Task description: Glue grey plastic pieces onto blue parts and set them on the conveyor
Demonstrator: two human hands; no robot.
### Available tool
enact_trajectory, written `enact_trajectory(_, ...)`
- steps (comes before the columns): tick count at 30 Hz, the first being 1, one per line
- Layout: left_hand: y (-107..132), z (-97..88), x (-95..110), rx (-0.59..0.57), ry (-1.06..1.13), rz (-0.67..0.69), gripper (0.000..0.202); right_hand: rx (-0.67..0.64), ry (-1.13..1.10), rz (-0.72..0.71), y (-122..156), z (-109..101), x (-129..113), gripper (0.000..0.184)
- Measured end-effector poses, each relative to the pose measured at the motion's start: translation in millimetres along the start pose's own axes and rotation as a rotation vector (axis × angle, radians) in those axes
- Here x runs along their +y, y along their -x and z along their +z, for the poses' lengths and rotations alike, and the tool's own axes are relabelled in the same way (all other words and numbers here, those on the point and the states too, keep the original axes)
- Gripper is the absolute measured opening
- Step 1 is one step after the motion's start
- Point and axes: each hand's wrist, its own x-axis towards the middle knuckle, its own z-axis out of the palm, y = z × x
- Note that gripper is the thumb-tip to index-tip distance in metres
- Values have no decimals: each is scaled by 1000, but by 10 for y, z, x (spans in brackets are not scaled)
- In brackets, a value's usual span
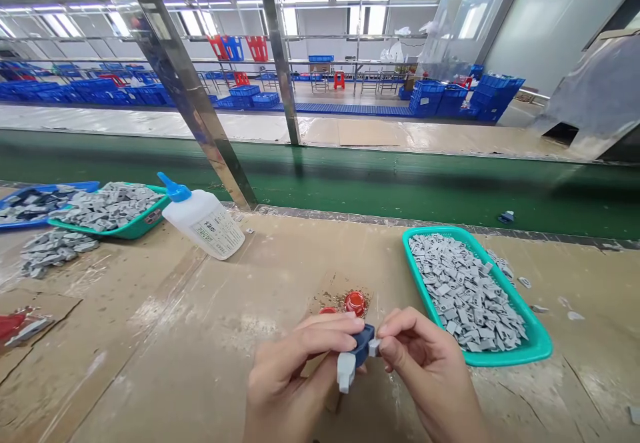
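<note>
Dark blue piece (363, 344), one: above the table (190, 336), near middle, grasped by the left hand's (300, 356) fingers; grey block (345, 371) at its near end. Small grey part (373, 347), one: pinched in the right hand's (425, 359) fingers, against the piece's right side. Green basket (542, 348), one: right, filled with grey parts (460, 289).

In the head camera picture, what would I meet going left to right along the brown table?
Blue tray → green basket → white bottle → left hand → dark blue piece → right hand → turquoise basket.
</note>
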Motion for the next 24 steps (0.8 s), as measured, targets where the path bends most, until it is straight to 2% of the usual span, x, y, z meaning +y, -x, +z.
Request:
enact_trajectory(8, -23, 12, -64, -56, -29, 75, 30, -22, 55, 51, -10, -33, 3, 23)
enact_trajectory(12, -13, 6, -58, -64, -52, 106, 29, -30, 97, 33, -14, -63, 56, 26)
enact_trajectory(18, 29, 11, -26, -83, -32, 166, 37, -215, 95, 88, -15, -97, 76, 22)
enact_trajectory(21, 57, 24, -60, -55, -13, 124, 38, -225, 95, 78, 15, -72, 55, 20)
enact_trajectory(24, 103, 71, -127, -35, 49, -19, 39, -178, 90, 57, 46, -27, 33, 19)
